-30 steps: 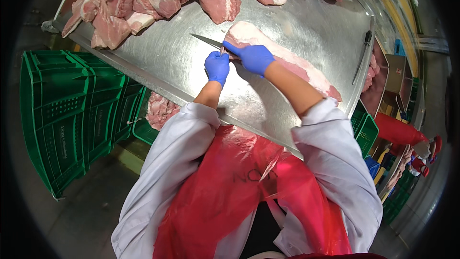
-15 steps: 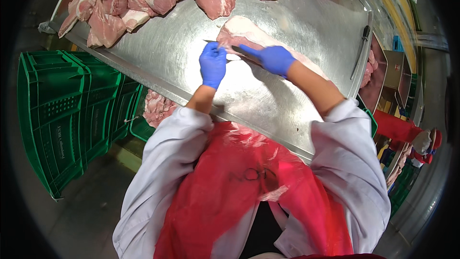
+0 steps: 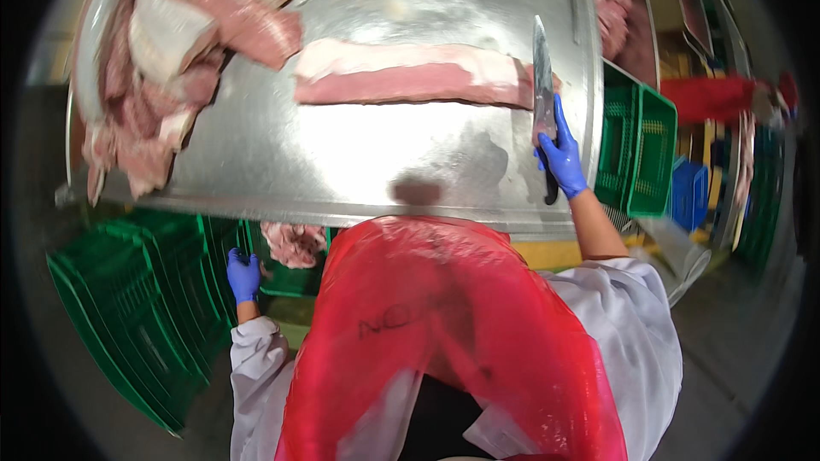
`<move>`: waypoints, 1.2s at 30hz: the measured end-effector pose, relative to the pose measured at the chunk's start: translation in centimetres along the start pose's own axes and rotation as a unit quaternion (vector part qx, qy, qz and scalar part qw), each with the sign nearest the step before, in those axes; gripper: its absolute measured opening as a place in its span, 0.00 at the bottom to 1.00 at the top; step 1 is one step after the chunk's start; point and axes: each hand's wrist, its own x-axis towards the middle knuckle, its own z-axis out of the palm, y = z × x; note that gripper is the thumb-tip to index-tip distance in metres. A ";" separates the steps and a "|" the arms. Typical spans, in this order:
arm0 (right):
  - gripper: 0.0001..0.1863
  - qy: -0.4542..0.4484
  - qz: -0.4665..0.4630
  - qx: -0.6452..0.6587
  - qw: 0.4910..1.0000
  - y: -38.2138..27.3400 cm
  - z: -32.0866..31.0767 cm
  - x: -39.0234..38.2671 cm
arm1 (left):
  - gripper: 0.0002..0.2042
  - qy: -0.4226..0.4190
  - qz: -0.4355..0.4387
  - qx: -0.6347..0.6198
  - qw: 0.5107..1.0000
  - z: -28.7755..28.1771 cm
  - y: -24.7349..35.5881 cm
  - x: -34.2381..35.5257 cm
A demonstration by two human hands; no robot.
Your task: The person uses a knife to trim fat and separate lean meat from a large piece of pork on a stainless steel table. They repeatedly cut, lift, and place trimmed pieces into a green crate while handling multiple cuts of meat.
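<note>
My left hand (image 3: 243,277), in a blue glove, is off the table at lower left, over the green crates, fingers loosely bent and apart, with nothing visible in it. A small blurred scrap shows beside it near a crate of meat trimmings (image 3: 292,242). My right hand (image 3: 559,158) is shut on a black-handled knife (image 3: 541,77), its blade pointing away from me, at the right end of a long slab of meat with a white fat layer (image 3: 401,85). The slab lies crosswise on the steel table (image 3: 367,166).
Large meat pieces (image 3: 231,8) are piled at the table's left. Beyond the right edge are a metal bin of meat (image 3: 636,30), green crates (image 3: 649,145) and a blue crate (image 3: 688,192). A person in red (image 3: 705,98) is at far right. Stacked green crates (image 3: 128,299) stand at lower left.
My left hand has left the meat and dropped off the table to the lower left. My right hand moved right with the knife, now upright in view. The view has turned.
</note>
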 end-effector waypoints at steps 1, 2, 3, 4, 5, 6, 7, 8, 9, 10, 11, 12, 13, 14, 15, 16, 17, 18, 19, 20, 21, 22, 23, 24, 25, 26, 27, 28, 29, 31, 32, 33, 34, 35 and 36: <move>0.44 0.043 -0.016 0.101 0.994 1.4 0.4 -0.2 | 0.23 0.023 0.091 -0.006 0.996 -1.0 4.0 1.6; 0.45 0.083 -0.010 0.143 0.986 2.5 0.3 -0.6 | 0.26 0.043 0.181 -0.014 0.982 -1.7 8.7 3.5; 0.45 0.103 -0.007 0.144 0.984 3.2 0.1 -0.2 | 0.27 0.039 0.246 -0.056 0.967 -1.0 10.8 6.4; 0.45 0.126 -0.004 0.142 0.982 3.9 0.1 0.2 | 0.28 0.029 0.287 -0.060 0.956 -0.7 16.2 8.7; 0.46 0.151 -0.006 0.148 0.977 4.0 -0.1 0.8 | 0.28 0.019 0.328 -0.064 0.942 -0.4 23.3 10.0; 0.46 0.174 -0.009 0.152 0.973 3.9 -0.2 1.4 | 0.26 0.003 0.390 -0.089 0.916 0.0 30.0 10.5; 0.45 0.194 -0.011 0.190 0.962 4.2 -0.3 1.9 | 0.25 0.034 0.531 -0.098 0.841 0.7 36.5 10.9; 0.45 0.225 -0.017 0.202 0.953 4.0 -0.4 2.3 | 0.23 0.025 0.585 -0.089 0.806 2.1 42.7 10.7; 0.45 0.244 -0.017 0.223 0.944 3.7 -0.7 2.1 | 0.21 0.000 0.602 -0.130 0.788 4.0 48.0 9.5; 0.45 0.264 -0.017 0.242 0.934 3.7 -1.0 1.6 | 0.19 -0.011 0.662 -0.129 0.739 5.6 53.5 7.7; 0.45 0.276 -0.015 0.247 0.929 3.6 -1.1 0.6 | 0.17 -0.060 0.659 -0.149 0.735 6.6 58.2 3.9; 0.45 0.282 -0.013 0.243 0.928 3.5 -1.1 -0.3 | 0.18 -0.085 0.676 -0.133 0.720 8.5 61.6 1.8; 0.45 0.287 0.005 0.245 0.926 3.6 -0.9 -1.5 | 0.19 -0.082 0.696 -0.106 0.705 10.5 64.5 -0.7; 0.45 0.292 0.024 0.248 0.923 3.8 -0.7 -2.7 | 0.20 -0.079 0.715 -0.080 0.690 12.2 66.7 -3.3; 0.45 0.289 0.031 0.253 0.923 5.0 -0.6 -3.9 | 0.20 -0.081 0.703 -0.027 0.706 13.7 68.5 -5.7; 0.45 0.296 0.046 0.280 0.912 5.5 -0.2 -4.9 | 0.20 -0.079 0.688 0.027 0.721 14.9 70.3 -7.8; 0.45 0.286 0.050 0.301 0.908 6.0 0.1 -6.1 | 0.20 -0.074 0.670 0.081 0.734 15.7 71.8 -9.2; 0.45 0.276 0.054 0.323 0.904 6.4 0.2 -6.9 | 0.19 -0.101 0.659 0.089 0.740 16.8 73.3 -9.0; 0.45 0.272 0.042 0.325 0.905 7.4 0.1 -7.4 | 0.19 -0.129 0.648 0.098 0.744 17.8 74.5 -8.5; 0.45 0.266 0.030 0.326 0.906 8.5 0.0 -7.7 | 0.18 -0.156 0.634 0.107 0.750 18.8 75.4 -8.0; 0.44 0.264 0.021 0.333 0.905 9.7 -0.1 -7.8 | 0.16 -0.157 0.597 0.104 0.780 18.0 76.1 -8.9; 0.45 0.250 0.036 0.305 0.918 9.4 -0.4 -7.6 | 0.13 -0.135 0.564 0.125 0.805 18.8 76.4 -7.8; 0.45 0.232 0.050 0.277 0.931 8.9 -1.0 -7.2 | 0.13 -0.151 0.561 0.135 0.803 19.2 76.3 -6.4; 0.46 0.216 0.062 0.249 0.942 8.8 -1.5 -6.5 | 0.13 -0.166 0.560 0.146 0.799 19.2 76.4 -5.6; 0.45 0.199 0.060 0.237 0.949 8.9 -1.9 -5.4 | 0.13 -0.191 0.543 0.098 0.812 19.5 76.4 -5.2; 0.44 0.204 0.030 0.238 0.949 8.7 -1.9 -3.9 | 0.13 -0.214 0.524 0.049 0.823 19.7 75.9 -4.9; 0.45 0.192 0.027 0.214 0.957 7.4 -2.4 -2.3 | 0.14 -0.234 0.500 0.001 0.834 19.7 75.4 -4.6; 0.45 0.184 0.025 0.188 0.965 6.3 -3.1 -0.6 | 0.13 -0.247 0.485 -0.015 0.839 19.6 75.2 -4.7; 0.45 0.177 0.003 0.191 0.965 5.7 -3.4 1.4 | 0.12 -0.259 0.470 -0.032 0.843 19.5 75.0 -5.1; 0.43 0.160 -0.019 0.189 0.969 3.9 -4.1 4.8 | 0.11 -0.228 0.490 -0.037 0.840 19.5 74.6 -5.0; 0.43 0.131 -0.006 0.155 0.979 3.2 -4.4 5.8 | 0.11 -0.203 0.509 -0.039 0.836 19.6 74.3 -4.7; 0.42 0.104 0.010 0.117 0.988 2.8 -4.8 6.7 | 0.11 -0.183 0.528 -0.043 0.828 19.6 74.3 -5.3; 0.42 0.077 0.024 0.079 0.994 2.7 -4.9 7.2 | 0.11 -0.162 0.546 -0.046 0.821 19.5 74.3 -5.8; 0.42 0.074 -0.019 0.072 0.994 3.2 -4.6 5.9 | 0.11 -0.163 0.522 -0.046 0.836 19.4 74.2 -6.2; 0.42 0.032 0.002 0.075 0.997 4.0 -4.4 3.7 | 0.12 -0.169 0.498 -0.046 0.849 18.9 74.3 -6.9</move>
